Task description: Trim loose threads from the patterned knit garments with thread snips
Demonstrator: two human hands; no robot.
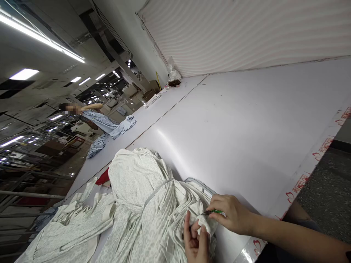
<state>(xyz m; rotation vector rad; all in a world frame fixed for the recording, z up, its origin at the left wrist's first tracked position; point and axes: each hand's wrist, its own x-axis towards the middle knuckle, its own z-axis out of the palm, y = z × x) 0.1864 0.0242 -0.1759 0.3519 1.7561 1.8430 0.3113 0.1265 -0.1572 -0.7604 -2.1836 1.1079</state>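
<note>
A large bundle of pale leopard-print fabric (pixel 137 182) lies on the table, cinched round its middle by a grey strip (pixel 157 194). At the bundle's near right end, my left hand (pixel 195 239) pinches a fold of the cloth between thumb and fingers. My right hand (pixel 231 214) comes in from the right and grips small thread snips (pixel 216 211) with a green handle. Their dark blades reach over the cloth just above my left thumb, and the tips are partly lost against the fabric.
More leopard-print pieces (pixel 68 226) spread over the left of the long white table (pixel 246 135). A red cloth (pixel 103 177) pokes out behind the bundle. Across the table, a person (pixel 94 115) handles light blue garments (pixel 120 128). A plastic bag (pixel 174 73) stands at the far corner.
</note>
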